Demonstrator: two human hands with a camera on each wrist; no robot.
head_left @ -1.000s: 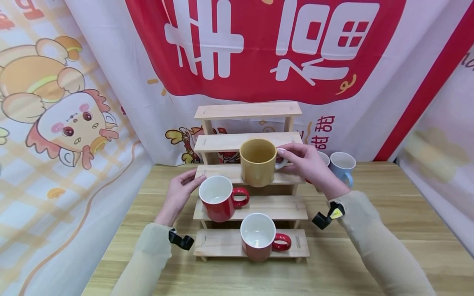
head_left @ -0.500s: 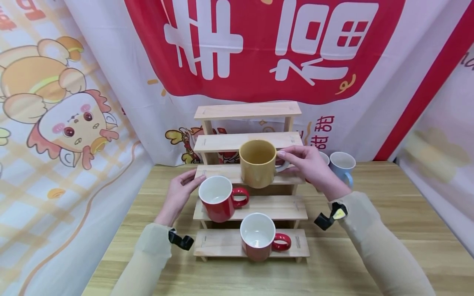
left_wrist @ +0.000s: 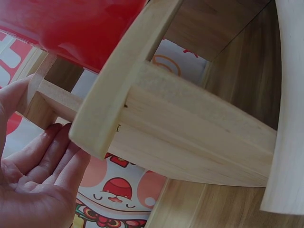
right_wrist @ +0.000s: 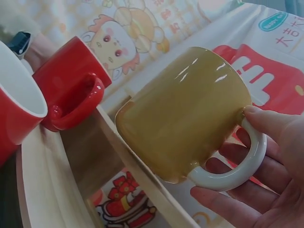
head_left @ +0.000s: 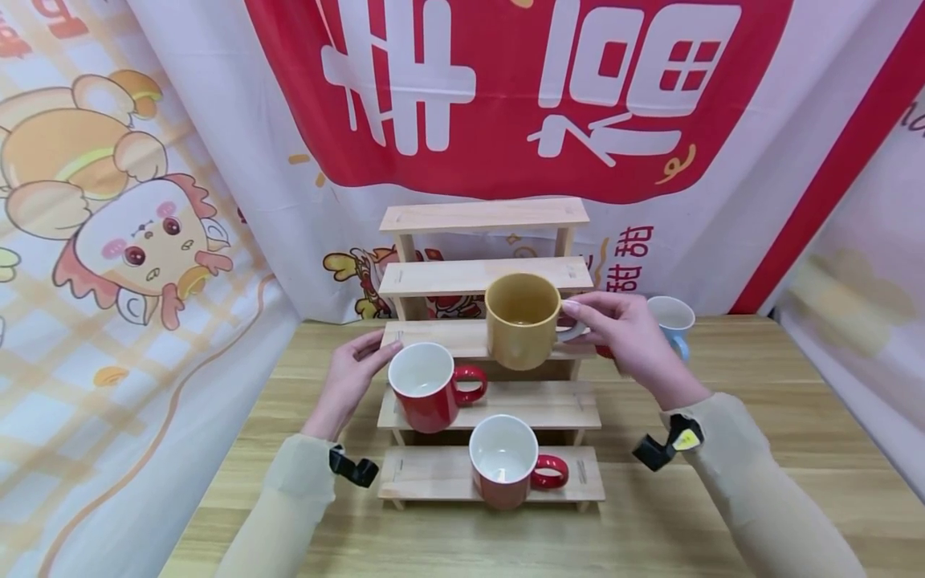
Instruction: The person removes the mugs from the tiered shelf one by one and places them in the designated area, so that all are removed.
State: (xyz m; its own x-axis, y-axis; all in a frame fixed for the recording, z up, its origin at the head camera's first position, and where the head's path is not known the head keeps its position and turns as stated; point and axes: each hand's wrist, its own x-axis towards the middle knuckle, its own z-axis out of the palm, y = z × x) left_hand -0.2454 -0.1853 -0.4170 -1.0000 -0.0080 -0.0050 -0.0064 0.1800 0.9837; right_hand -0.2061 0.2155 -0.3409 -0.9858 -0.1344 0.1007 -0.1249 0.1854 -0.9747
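A wooden tiered stand (head_left: pixel 484 214) holds several mugs. My right hand (head_left: pixel 636 341) pinches the white handle (right_wrist: pixel 227 179) of a yellow mug (head_left: pixel 522 341), thumb at the handle's top and fingers behind it. The mug is upright at the middle tier, right of its centre, with its base right at the board. At that tier's left end, my left hand (head_left: pixel 347 381) holds the stand, thumb and fingers about the board's end. A red mug (head_left: pixel 428 405) with a white inside sits one tier lower, close beside my left thumb. Another red mug (head_left: pixel 502 482) stands on the bottom tier.
A light blue mug (head_left: pixel 672 315) stands on the wooden table (head_left: pixel 737 385), behind my right hand. Something red (head_left: pixel 603 352) shows below my right fingers, mostly hidden. Printed cloth (head_left: pixel 217 104) hangs behind and at both sides.
My right hand has moved a little to the right, taking the yellow mug along the middle tier. It now hides a mug on the table behind. My left hand stays put.
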